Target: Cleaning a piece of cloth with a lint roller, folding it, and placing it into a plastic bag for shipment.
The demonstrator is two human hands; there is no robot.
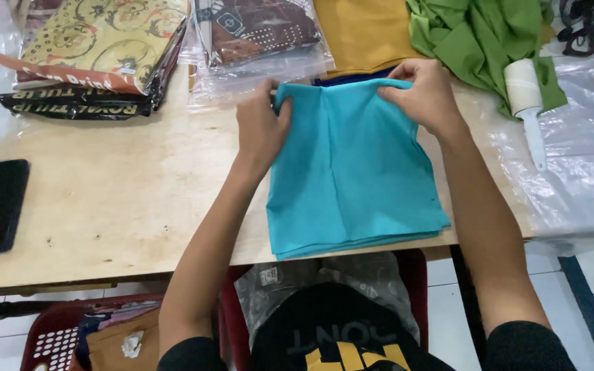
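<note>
Both hands, left (pixel 261 127) and right (pixel 422 94), pinch 1 folded turquoise cloth (pixel 352 178) beside 1 lint roller (pixel 527 103).

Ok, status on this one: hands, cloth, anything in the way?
Both hands pinch turquoise cloth's far edge. Cloth folded flat on table. Nothing obstructing.

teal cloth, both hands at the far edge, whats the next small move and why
Probably fold the far edge toward the body: the left hand and right hand both pinch the far corners of the teal cloth, which lies flat and already folded on the wooden table.
</note>
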